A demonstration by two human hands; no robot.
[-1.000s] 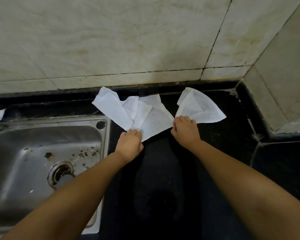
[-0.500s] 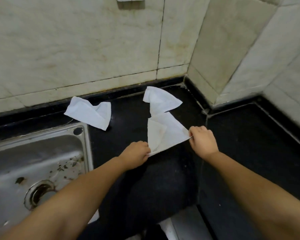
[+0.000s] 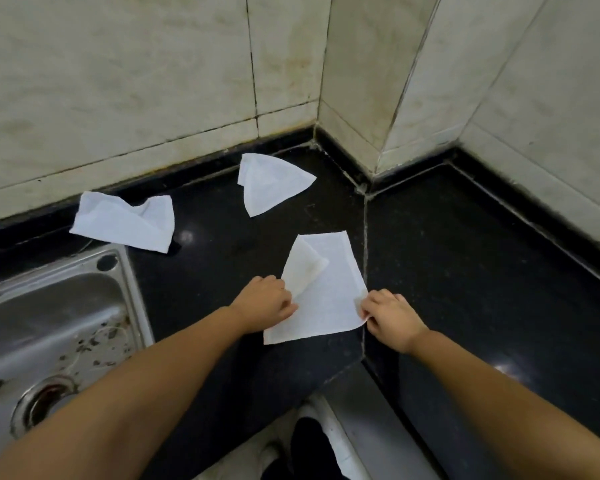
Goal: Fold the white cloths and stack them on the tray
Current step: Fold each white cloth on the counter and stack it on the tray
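A white cloth point(image 3: 329, 296) lies spread on the black counter, its upper left corner folded over. My left hand point(image 3: 265, 303) grips its left edge and my right hand point(image 3: 388, 315) pinches its right corner. Two more white cloths lie crumpled farther back: a second cloth point(image 3: 125, 223) beside the sink and a third cloth point(image 3: 269, 183) near the wall corner. No tray is in view.
A steel sink point(image 3: 59, 317) with a dirty basin and drain sits at the left. The black counter point(image 3: 482, 271) bends round a tiled wall corner point(image 3: 354, 133) at the back. The counter's front edge runs below my arms, with the floor and a foot beneath.
Both hands have drawn one cloth away from the other two, toward the counter's front and to the right, where it now lies flatter. The view has swung to the right.
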